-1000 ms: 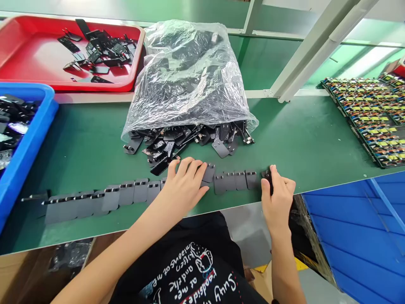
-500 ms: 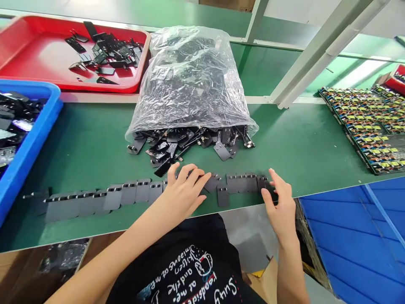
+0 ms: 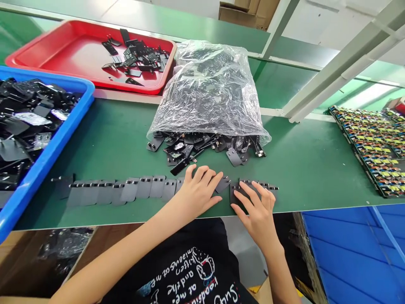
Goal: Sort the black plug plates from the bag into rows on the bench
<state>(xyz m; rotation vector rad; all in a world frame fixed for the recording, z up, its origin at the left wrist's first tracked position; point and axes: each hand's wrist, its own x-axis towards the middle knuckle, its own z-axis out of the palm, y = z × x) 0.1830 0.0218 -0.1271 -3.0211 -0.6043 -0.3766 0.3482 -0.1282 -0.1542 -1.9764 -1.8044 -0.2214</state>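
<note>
A long row of flat black plug plates with small prongs (image 3: 128,190) lies along the near part of the green bench, many overlapping. My left hand (image 3: 201,190) rests over the row's middle, fingers spread and curved, hiding the plates beneath. To its right, a tilted plug plate (image 3: 222,185) shows past the fingertips. My right hand (image 3: 257,209) lies with fingers apart on the row's right-hand group, touching a plug plate (image 3: 234,197) near the front edge. Neither hand is closed around anything that I can see.
A clear plastic bag (image 3: 211,93) spills loose black plug parts (image 3: 190,147) beyond the hands. At left stand a full blue bin (image 3: 77,112) and a red tray (image 3: 79,52) with similar parts. Circuit boards (image 3: 376,152) fill the right end. A slanted post (image 3: 332,71) rises behind.
My right hand has moved left from the row's right end onto the plates. My left hand stays over the middle of the row. The view has shifted left.
</note>
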